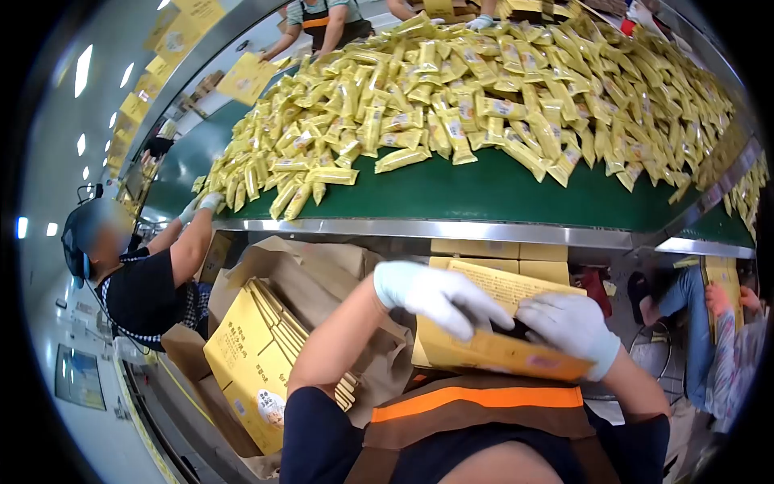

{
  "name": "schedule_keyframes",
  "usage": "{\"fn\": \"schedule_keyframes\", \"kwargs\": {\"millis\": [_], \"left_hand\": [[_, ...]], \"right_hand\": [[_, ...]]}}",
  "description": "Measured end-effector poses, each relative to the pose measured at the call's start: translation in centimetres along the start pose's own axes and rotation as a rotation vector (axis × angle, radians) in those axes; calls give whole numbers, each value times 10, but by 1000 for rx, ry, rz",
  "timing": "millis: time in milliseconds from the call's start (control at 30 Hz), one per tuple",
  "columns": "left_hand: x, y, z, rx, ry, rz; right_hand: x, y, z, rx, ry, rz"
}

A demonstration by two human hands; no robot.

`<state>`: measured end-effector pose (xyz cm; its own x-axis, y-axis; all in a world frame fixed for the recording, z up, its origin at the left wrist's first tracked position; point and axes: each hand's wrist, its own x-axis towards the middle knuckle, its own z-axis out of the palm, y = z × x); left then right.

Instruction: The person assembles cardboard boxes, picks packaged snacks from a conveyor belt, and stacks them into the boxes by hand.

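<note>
"Where is the box?"

"The yellow box (484,348) is against the front of the person's apron (476,413), below the middle of the table's (463,198) front edge. It's tilted, with its opening facing up."

"And the left hand (446,298)?"

"White-gloved, at the left part of the opening, fingers bent downward over it. I can't tell whether they grip the cardboard."

"The right one?"

"The right hand (571,327) lies over the box's right end, fingers reaching across the opening. It's blurred, so I can't tell if they're clenched on the wall or loose."

"What's on the table?"

"A big heap of yellow packets (463,113), piled towards the far edge, a few lying near the front edge."

"Anything beside the person?"

"On the left, flat cartons (250,367) stand in an open brown box (192,355), brown paper (310,270) next to them. A co-worker (143,294) has both gloved hands among packets at the table's left front corner."
</note>
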<state>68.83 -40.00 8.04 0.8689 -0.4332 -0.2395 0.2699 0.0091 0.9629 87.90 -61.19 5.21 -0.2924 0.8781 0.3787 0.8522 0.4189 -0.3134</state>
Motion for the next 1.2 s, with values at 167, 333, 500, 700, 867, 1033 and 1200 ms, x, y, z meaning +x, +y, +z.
{"fn": "schedule_keyframes", "kwargs": {"millis": [167,333,500,700,867,1033,1200], "left_hand": [[41,17,13,1037,530,41],[39,-35,-3,998,661,-204],[-14,-54,-16,683,853,-60],[3,-53,39,295,1361,411],[31,-280,49,-684,1150,583],[24,-159,51,537,1587,-85],[49,-14,24,984,1099,66]], "right_hand": [[-9,31,3,291,-43,118],[-56,57,55,705,842,803],[-152,41,140,1605,347,1389],[-76,-22,76,1901,566,822],[-26,16,-45,1048,-234,466],[14,38,7,449,-935,130],[39,10,34,350,-898,89]]}}
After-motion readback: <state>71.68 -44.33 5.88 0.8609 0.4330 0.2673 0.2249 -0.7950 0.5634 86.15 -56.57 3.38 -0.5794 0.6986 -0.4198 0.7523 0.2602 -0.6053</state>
